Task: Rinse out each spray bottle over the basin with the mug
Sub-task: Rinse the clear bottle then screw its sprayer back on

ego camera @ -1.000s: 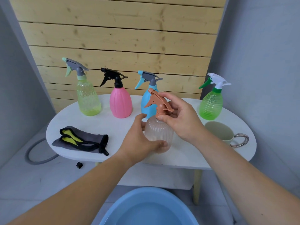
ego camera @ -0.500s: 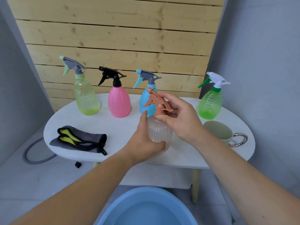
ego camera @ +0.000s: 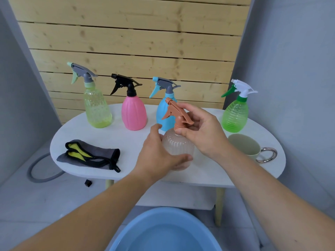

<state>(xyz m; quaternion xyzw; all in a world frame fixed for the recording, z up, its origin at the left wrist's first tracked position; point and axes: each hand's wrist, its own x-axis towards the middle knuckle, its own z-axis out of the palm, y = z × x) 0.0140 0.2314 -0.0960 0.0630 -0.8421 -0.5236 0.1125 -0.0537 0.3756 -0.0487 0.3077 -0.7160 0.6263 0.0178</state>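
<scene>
A clear ribbed plastic spray bottle (ego camera: 178, 147) with a terracotta trigger head (ego camera: 176, 113) stood near the white oval surface's (ego camera: 90, 134) front edge. The left hand (ego camera: 157, 154) wrapped its fingers round the belly. The right hand (ego camera: 201, 131) pinched the trigger collar, seemingly to unscrew it. A sudden release could jolt the blue spray bottle (ego camera: 162, 113) just behind at 12 o'clock, or the forearm could nudge the pale green mug (ego camera: 244, 145) at 3 o'clock off the rim. Bare room lay at 9 o'clock. The blue plastic basin (ego camera: 163, 232) sat below at 6 o'clock.
</scene>
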